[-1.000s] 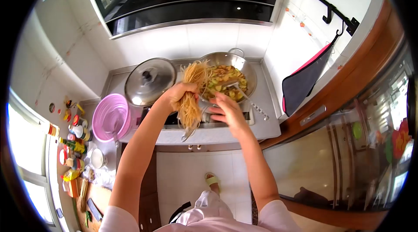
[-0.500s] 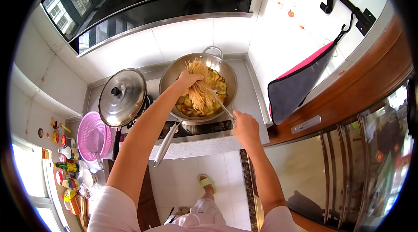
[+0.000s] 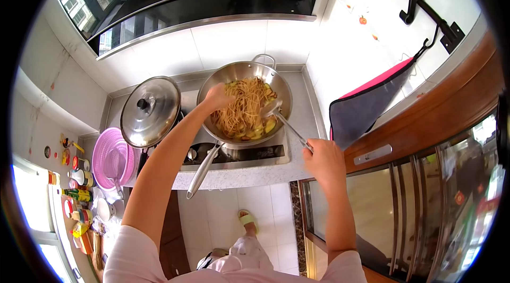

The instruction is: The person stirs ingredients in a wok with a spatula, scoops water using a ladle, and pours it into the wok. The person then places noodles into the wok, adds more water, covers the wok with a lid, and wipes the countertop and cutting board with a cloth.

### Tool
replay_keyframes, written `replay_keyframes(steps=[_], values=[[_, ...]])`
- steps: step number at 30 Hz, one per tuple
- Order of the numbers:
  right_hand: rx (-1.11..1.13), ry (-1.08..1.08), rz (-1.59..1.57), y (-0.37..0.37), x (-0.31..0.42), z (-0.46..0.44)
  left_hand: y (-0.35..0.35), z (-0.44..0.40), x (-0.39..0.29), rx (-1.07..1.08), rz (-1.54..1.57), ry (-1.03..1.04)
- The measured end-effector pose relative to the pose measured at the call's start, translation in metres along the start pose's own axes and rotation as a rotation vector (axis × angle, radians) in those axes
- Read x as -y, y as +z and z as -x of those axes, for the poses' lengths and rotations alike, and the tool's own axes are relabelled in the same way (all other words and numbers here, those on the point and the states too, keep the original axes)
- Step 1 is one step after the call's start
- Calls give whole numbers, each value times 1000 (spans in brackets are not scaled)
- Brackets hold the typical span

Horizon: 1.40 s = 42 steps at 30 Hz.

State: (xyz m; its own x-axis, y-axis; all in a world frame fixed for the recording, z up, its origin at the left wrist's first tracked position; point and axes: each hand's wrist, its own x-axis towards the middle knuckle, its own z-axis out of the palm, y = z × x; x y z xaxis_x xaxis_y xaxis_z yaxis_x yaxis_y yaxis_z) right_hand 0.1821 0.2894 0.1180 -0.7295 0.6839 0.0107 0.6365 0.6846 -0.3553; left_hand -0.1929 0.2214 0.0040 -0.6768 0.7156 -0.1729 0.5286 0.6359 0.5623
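Observation:
In the head view, a steel wok [image 3: 287, 89] on the stove holds a heap of noodles [image 3: 247, 105] lying over slices of green-edged vegetable [image 3: 257, 133]. My left hand [image 3: 219, 97] is at the wok's left side, right by the noodles. Its fingers look curled together, and what they hold, if anything, is hidden. My right hand [image 3: 325, 161] is closed around the handle of a metal spatula [image 3: 289, 125]. The spatula's blade rests at the right edge of the noodles. The wok's long handle [image 3: 204, 171] sticks out past the counter's front.
A lidded pan [image 3: 151, 113] stands left of the wok, with a pink plastic basket [image 3: 114, 158] beside it. Jars [image 3: 81, 176] line the left side. A grey and pink cloth [image 3: 366, 102] hangs from a hook on the right wall. The range hood [image 3: 212, 6] is above.
The noodle bundle under my left hand has come down and spread across the wok. My left hand has shifted left. The right hand has moved right and lower with the spatula.

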Motion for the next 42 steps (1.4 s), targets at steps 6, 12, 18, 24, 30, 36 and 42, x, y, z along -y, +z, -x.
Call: replay_keyframes(steps=[6,12,18,24,30,36,42], values=[[-27,-141,-83,52,-7,-40,-12,23,3,-178,27,174],[73,-86,-168,113,5,-56,-32,99,14,-324,160,333],[159,2,-79,96,-3,-44,-44,189,42,-416,293,342],[3,-47,-33,74,40,-36,-36,247,64,-424,472,258],[-4,-173,-52,90,73,-25,-38,270,59,-454,534,173],[123,-61,48,87,57,-25,-34,291,66,-435,627,148],[22,-39,22,108,49,-52,-18,289,64,-400,670,137]])
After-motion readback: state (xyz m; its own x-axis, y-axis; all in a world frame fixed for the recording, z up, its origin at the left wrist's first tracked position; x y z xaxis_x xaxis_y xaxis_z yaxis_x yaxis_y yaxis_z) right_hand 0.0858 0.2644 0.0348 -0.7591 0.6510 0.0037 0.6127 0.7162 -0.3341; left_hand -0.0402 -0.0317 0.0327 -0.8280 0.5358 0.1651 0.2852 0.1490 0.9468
